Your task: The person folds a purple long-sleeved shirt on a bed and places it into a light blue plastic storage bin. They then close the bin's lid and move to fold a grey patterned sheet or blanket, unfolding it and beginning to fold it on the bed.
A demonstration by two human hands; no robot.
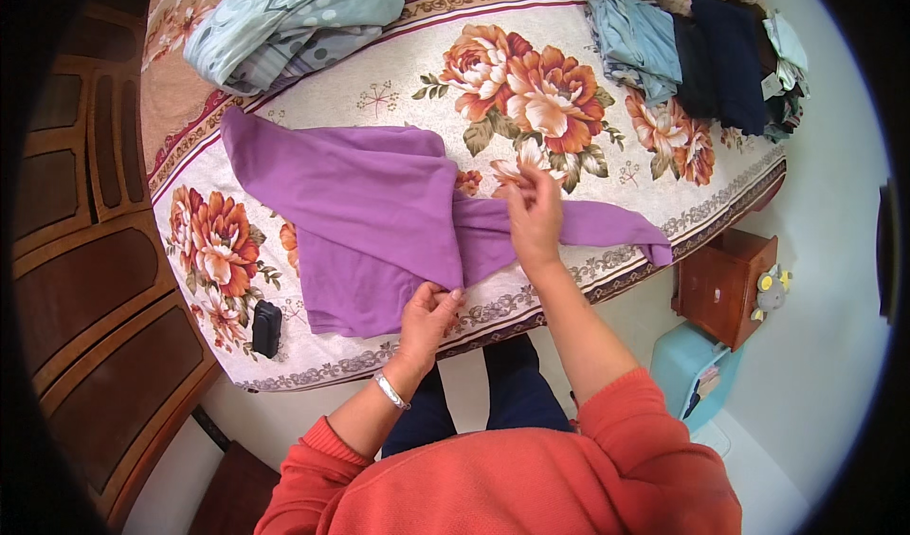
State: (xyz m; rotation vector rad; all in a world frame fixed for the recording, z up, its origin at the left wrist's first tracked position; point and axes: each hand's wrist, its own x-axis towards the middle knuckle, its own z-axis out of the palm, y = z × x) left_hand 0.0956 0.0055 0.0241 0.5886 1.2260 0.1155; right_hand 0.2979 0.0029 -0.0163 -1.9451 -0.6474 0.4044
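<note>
A purple long-sleeved garment (370, 194) lies partly folded on a bed with a floral cover (384, 119). One sleeve stretches out to the right, its end at the bed's near edge. My left hand (426, 318) pinches the lower corner of the folded part between thumb and fingers. Over the base of the right-hand sleeve is my right hand (533, 215), fingers curled and slightly apart; nothing shows between them. A silver bracelet (392, 391) is around my left wrist.
A black case (266, 329) lies left of the garment. Bundled light-blue patterned bedding (298, 27) is at the far left, folded clothes (633, 41) at the far right. A wooden nightstand (725, 286) and a light-blue bin (697, 364) stand beyond the bed's right edge.
</note>
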